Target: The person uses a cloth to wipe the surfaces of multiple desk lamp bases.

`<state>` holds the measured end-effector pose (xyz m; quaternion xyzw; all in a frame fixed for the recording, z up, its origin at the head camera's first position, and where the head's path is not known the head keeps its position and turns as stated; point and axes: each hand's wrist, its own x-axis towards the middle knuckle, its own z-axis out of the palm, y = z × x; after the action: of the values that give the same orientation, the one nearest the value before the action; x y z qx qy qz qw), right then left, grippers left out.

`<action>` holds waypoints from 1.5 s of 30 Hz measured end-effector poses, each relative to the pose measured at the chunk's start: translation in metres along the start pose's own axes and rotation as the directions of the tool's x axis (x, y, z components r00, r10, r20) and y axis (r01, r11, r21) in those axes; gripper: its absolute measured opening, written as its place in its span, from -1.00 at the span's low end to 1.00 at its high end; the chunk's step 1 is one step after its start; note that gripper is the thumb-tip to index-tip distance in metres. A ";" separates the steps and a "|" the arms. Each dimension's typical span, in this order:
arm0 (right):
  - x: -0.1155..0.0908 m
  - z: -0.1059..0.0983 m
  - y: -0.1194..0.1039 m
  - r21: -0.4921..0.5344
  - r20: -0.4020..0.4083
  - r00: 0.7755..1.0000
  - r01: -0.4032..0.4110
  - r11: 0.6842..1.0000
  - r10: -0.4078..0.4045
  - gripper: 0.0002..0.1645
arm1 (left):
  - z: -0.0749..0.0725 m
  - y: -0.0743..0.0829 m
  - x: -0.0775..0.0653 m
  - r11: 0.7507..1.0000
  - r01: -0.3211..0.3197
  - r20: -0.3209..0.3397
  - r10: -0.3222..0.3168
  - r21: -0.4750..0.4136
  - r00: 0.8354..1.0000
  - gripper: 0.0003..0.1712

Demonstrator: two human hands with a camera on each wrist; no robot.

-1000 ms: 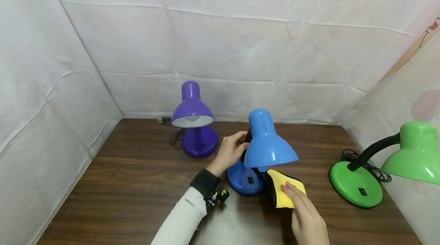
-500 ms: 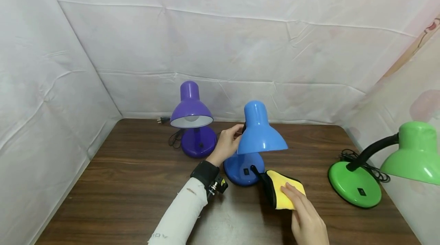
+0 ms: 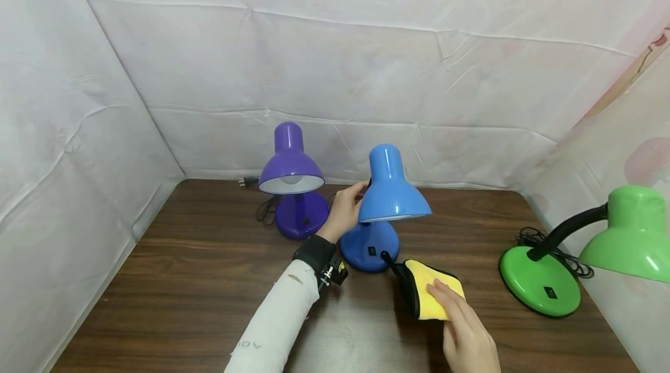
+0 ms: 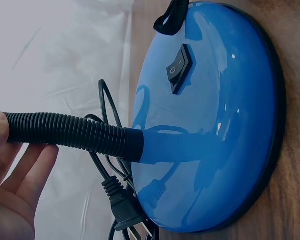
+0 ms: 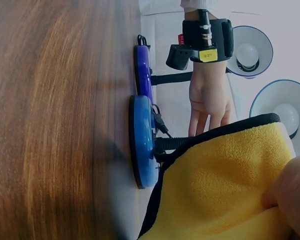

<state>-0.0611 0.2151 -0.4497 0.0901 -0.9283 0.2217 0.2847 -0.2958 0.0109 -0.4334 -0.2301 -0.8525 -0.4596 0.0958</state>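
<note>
A blue desk lamp [image 3: 392, 198] stands on the table, its shade tilted down over its round base [image 3: 369, 252]. My left hand [image 3: 344, 211] grips the black ribbed neck [image 4: 65, 131] of this lamp, thumb on one side and fingers on the other. In the left wrist view, the base carries a black rocker switch [image 4: 180, 69]. My right hand [image 3: 469, 332] holds a folded yellow cloth [image 3: 431, 288] with black edging, in front of the lamp. A black loop [image 3: 387, 258] on the cloth reaches to the front edge of the base. The shade hides some left fingertips in the head view.
Behind and left stands a purple desk lamp [image 3: 293, 172], its plug [image 3: 248, 181] beside it. A green desk lamp [image 3: 541, 280] with a coiled cord [image 3: 578, 268] is at the right. The blue lamp's plug [image 4: 126, 207] lies behind its base. White sheeting [image 3: 335, 70] closes off the back and sides.
The blue lamp has slid back toward the rear sheet and a little left, with my left hand on its neck. My right hand and the cloth have barely moved.
</note>
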 end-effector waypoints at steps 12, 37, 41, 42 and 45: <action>0.000 -0.001 -0.002 -0.021 -0.025 0.999 0.037 0.999 -0.037 -0.04 | 0.000 -0.003 0.011 1.000 0.009 -0.035 -0.009 -0.021 0.999 -0.59; -0.007 -0.003 -0.002 0.031 0.011 1.000 0.001 1.000 -0.002 -0.44 | -0.004 -0.002 0.028 0.981 0.061 -0.068 -0.049 0.182 0.996 -0.57; -0.008 -0.002 -0.002 0.037 0.006 1.000 -0.001 0.999 0.001 -0.48 | -0.004 -0.001 0.031 0.982 0.050 -0.072 -0.037 0.185 0.997 -0.56; -0.008 -0.002 -0.002 0.039 0.004 1.000 -0.003 0.999 0.003 -0.43 | -0.004 -0.001 0.031 0.983 0.046 -0.075 -0.033 0.176 0.997 -0.56; -0.009 -0.002 -0.003 0.044 0.004 1.000 -0.005 0.999 0.005 -0.47 | -0.005 0.001 0.032 0.988 0.054 -0.075 -0.044 0.142 0.996 -0.55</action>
<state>-0.0520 0.2140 -0.4520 0.0945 -0.9239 0.2426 0.2803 -0.3231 0.0169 -0.4179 -0.1850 -0.8849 -0.4068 0.1312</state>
